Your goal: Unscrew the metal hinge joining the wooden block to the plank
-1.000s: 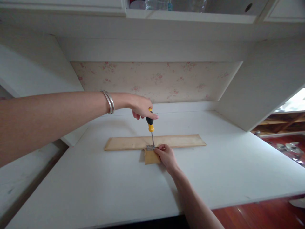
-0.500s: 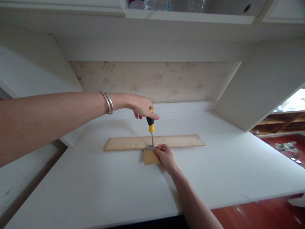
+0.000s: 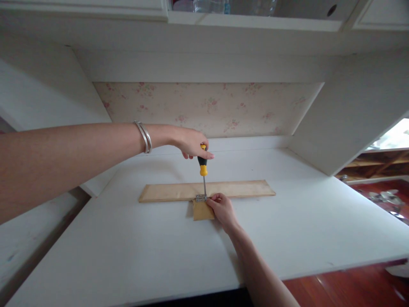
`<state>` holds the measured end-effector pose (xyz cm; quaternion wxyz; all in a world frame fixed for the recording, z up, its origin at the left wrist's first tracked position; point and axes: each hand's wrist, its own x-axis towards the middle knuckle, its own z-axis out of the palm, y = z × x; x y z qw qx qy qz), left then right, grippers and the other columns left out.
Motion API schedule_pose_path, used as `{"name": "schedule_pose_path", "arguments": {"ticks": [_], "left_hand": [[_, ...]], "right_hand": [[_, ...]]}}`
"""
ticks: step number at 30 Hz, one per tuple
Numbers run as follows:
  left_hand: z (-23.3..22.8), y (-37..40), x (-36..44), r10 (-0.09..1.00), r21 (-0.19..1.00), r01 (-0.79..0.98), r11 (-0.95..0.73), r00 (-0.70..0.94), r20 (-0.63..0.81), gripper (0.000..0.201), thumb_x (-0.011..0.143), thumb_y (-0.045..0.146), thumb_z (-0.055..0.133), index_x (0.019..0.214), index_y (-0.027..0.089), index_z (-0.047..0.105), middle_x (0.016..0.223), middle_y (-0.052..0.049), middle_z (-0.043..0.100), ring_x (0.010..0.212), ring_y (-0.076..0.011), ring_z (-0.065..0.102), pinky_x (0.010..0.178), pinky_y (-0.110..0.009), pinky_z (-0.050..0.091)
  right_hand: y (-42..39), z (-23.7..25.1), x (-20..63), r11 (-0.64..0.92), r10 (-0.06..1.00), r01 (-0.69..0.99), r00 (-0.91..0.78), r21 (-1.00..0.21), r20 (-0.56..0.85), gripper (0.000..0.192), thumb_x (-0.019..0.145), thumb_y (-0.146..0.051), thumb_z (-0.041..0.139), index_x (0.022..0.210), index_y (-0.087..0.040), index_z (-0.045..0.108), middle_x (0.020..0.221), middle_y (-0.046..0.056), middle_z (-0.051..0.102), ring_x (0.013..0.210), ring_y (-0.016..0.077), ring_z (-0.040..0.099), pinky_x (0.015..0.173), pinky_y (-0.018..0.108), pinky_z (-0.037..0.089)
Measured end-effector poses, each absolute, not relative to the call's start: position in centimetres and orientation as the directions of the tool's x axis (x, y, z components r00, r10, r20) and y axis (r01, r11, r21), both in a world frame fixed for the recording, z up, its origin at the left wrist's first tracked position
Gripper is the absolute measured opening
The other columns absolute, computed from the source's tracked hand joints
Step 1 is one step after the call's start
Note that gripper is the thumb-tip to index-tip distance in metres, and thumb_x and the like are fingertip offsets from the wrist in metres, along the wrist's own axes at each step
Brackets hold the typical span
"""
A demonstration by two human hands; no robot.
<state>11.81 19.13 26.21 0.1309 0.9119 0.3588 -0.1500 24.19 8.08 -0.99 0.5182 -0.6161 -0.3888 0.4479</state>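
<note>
Head view shows a screwdriver (image 3: pixel 202 167) standing upright at the middle of the white table (image 3: pixel 128 247), its tip down on a small metal hinge (image 3: pixel 201 198). That hinge sits where a long wooden strip (image 3: pixel 236 188) meets a small wooden block (image 3: pixel 202 210). Left hand (image 3: pixel 191 144) is wrapped over the top of the yellow-and-black handle, fingers curled around it. Right hand (image 3: pixel 223 209) rests on the block, fingertips pinching beside the hinge. Silver bangles (image 3: pixel 143 136) ring the left wrist.
</note>
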Motion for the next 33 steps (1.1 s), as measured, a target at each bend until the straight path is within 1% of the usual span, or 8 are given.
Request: {"name": "schedule_pose_path", "arguments": {"ticks": [5,9,12,16,21,24,30,33], "left_hand": [[25.90,19.60,11.55,0.541,0.082,0.587,-0.805,0.784,-0.306,0.061,0.065,0.041,0.062,0.123,0.025,0.054,0.112,-0.005,0.064,0.096,-0.0185,0.057,0.082,-0.025,0.041],[26.00,19.72,11.33,0.526,0.120,0.600,-0.791,0.766,-0.370,0.057,0.065,0.033,0.061,0.122,0.027,0.056,0.102,-0.003,0.066,0.085,-0.0158,0.059,0.076,-0.024,0.043],[26.21,19.47,11.43,0.551,0.158,0.658,-0.736,0.719,-0.424,0.054,0.070,0.043,0.057,0.120,0.024,0.057,0.091,-0.005,0.068,0.076,-0.0162,0.060,0.072,-0.026,0.045],[26.13,19.11,11.67,0.607,0.161,0.723,-0.672,0.662,-0.440,0.057,0.072,0.056,0.052,0.117,0.021,0.059,0.087,-0.009,0.067,0.075,-0.0192,0.061,0.070,-0.027,0.046],[25.73,19.29,11.61,0.545,0.192,0.650,-0.735,0.736,-0.401,0.063,0.067,0.046,0.060,0.126,0.022,0.051,0.103,-0.009,0.065,0.079,-0.0192,0.061,0.072,-0.028,0.046],[25.80,19.47,11.52,0.501,0.223,0.622,-0.750,0.755,-0.422,0.061,0.065,0.037,0.062,0.124,0.026,0.052,0.103,-0.006,0.065,0.080,-0.0171,0.061,0.071,-0.026,0.047],[26.01,19.29,11.71,0.601,0.159,0.723,-0.672,0.658,-0.453,0.057,0.069,0.058,0.054,0.110,0.020,0.062,0.086,-0.009,0.067,0.072,-0.0185,0.061,0.067,-0.028,0.047],[25.95,19.20,11.70,0.580,0.194,0.705,-0.682,0.683,-0.443,0.064,0.067,0.060,0.057,0.119,0.022,0.057,0.097,-0.010,0.067,0.072,-0.0178,0.062,0.068,-0.027,0.046]], "right_hand": [[7.99,-0.95,24.14,-0.154,0.946,0.013,0.291,-0.988,-0.144,0.024,0.064,-0.035,0.064,0.072,-0.018,0.049,0.065,-0.001,0.059,0.057,0.0107,0.049,0.049,0.021,0.034],[7.97,-1.12,24.19,-0.154,0.944,0.019,0.300,-0.988,-0.141,0.024,0.063,-0.036,0.064,0.071,-0.018,0.050,0.066,0.000,0.059,0.057,0.0111,0.050,0.048,0.022,0.033],[8.03,-1.30,24.22,-0.154,0.943,0.021,0.300,-0.988,-0.141,0.025,0.063,-0.036,0.064,0.072,-0.018,0.050,0.066,0.000,0.059,0.058,0.0113,0.050,0.049,0.021,0.034],[8.11,-1.38,24.21,-0.151,0.946,0.025,0.293,-0.988,-0.137,0.025,0.063,-0.036,0.065,0.072,-0.018,0.050,0.068,0.001,0.059,0.059,0.0116,0.050,0.050,0.021,0.034],[8.10,-1.27,24.17,-0.153,0.946,0.021,0.291,-0.988,-0.141,0.026,0.064,-0.037,0.064,0.073,-0.018,0.050,0.066,0.000,0.058,0.056,0.0110,0.049,0.048,0.021,0.033],[8.12,-1.44,24.23,-0.149,0.948,0.030,0.290,-0.988,-0.134,0.026,0.063,-0.037,0.065,0.073,-0.018,0.051,0.067,0.001,0.059,0.057,0.0113,0.050,0.049,0.021,0.033],[8.20,-1.76,24.33,-0.150,0.947,0.045,0.295,-0.988,-0.130,0.025,0.063,-0.037,0.064,0.072,-0.018,0.052,0.067,0.001,0.060,0.058,0.0115,0.050,0.049,0.021,0.033],[8.12,-1.48,24.25,-0.154,0.946,0.042,0.293,-0.987,-0.135,0.024,0.064,-0.037,0.064,0.072,-0.018,0.051,0.066,0.000,0.059,0.057,0.0110,0.049,0.049,0.021,0.033]]}}
